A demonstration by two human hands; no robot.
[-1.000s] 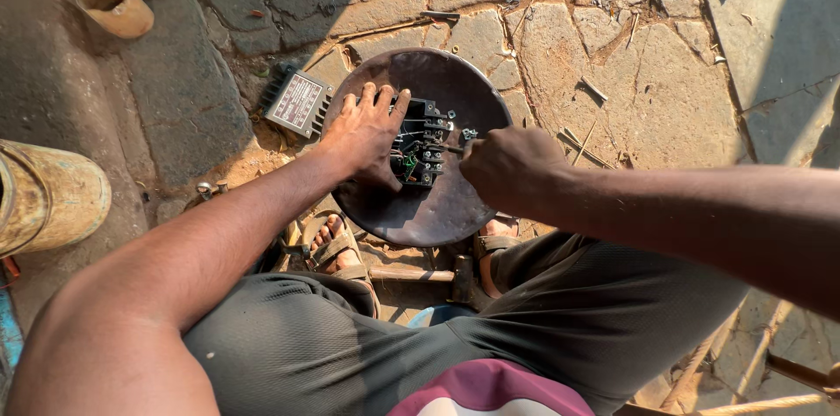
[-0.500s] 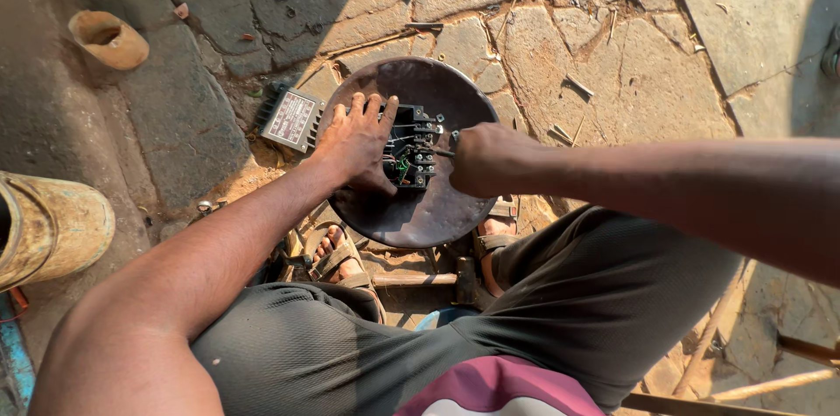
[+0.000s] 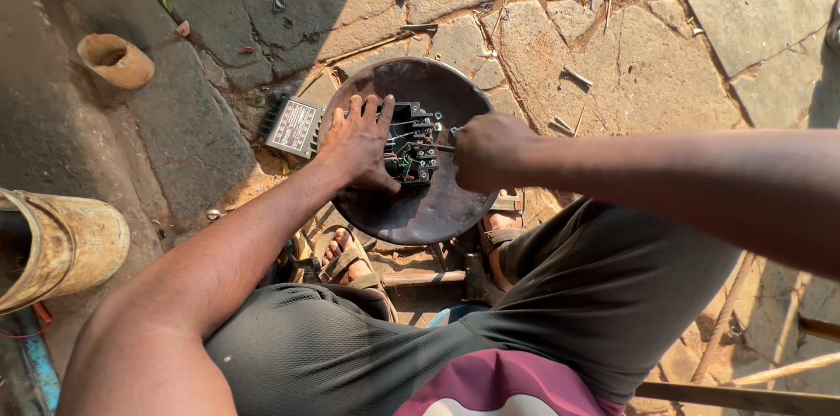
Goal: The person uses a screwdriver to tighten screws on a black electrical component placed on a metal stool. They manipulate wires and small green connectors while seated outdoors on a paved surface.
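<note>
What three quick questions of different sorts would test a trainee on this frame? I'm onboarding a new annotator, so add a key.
1. True or false: the left hand lies flat with spread fingers on the small black wired unit.
2. Multiple choice: the unit rests on A) a round dark metal tabletop, B) a wooden crate, C) the person's lap.
3. Fill in: the right hand is closed around a thin ____ whose tip points at the unit.

Key: 1 true; 2 A; 3 tool, probably a screwdriver, mostly hidden in the fist.
</note>
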